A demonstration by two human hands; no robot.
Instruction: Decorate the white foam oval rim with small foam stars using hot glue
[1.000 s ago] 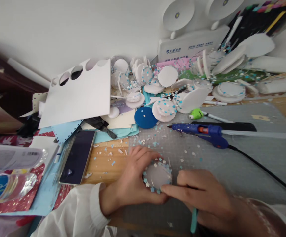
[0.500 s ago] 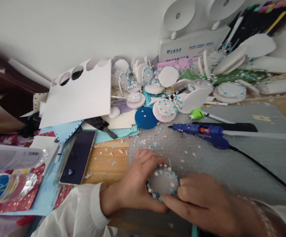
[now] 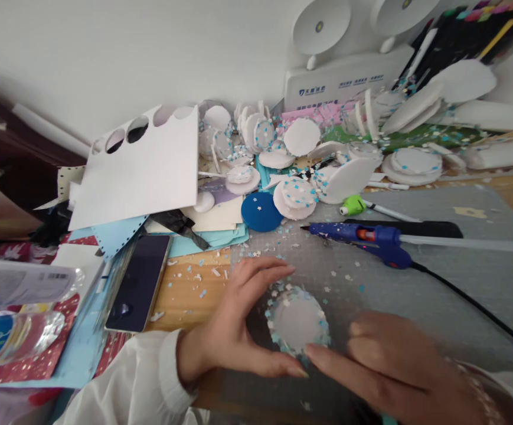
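A round white foam disc (image 3: 298,323), its rim ringed with small white and pale blue stars, lies in front of me on the grey cutting mat (image 3: 247,386). Around its left side curves my left hand (image 3: 238,324), open, with thumb and fingers spread apart and a gap between fingers and disc. My right hand (image 3: 384,360) is blurred; its index finger stretches to the disc's near edge while the others curl in. Below that hand a bit of a teal object (image 3: 389,419) shows, mostly hidden. Loose stars (image 3: 327,289) are scattered on the mat beyond the disc.
A blue glue gun (image 3: 358,233) with a glue stick and cord lies across the mat. Behind are many star-trimmed foam discs (image 3: 295,198), a blue disc (image 3: 262,212) and a green-topped pen (image 3: 352,205). Leftward are a phone (image 3: 140,283), a white board (image 3: 145,165) and a plastic bottle (image 3: 21,336).
My left hand has opened and let go of the disc, which has shifted slightly right and now lies flatter. My right hand has moved right and down, the teal object with it.
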